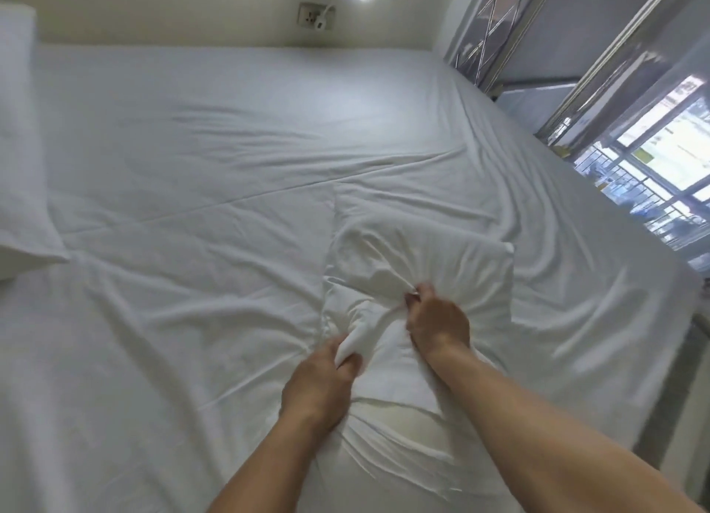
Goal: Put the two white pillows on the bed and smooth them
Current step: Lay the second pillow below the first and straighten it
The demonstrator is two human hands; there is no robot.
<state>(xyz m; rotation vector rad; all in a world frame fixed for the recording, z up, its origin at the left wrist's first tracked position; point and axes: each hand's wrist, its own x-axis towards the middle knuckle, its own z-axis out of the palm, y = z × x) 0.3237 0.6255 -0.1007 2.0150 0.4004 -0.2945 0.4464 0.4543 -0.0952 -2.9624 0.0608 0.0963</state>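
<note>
done: one pillow [23, 167] on bed [230, 128], far left
hands: left hand [320, 378], right hand [438, 320] clamped on near pillow [415, 259]
left: place, smooth

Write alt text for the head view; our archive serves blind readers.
Both hands clutch a white pillow on a bed's wrinkled white sheet, the left hand and right hand each bunching its fabric. A second white pillow lies at the left edge.
</note>
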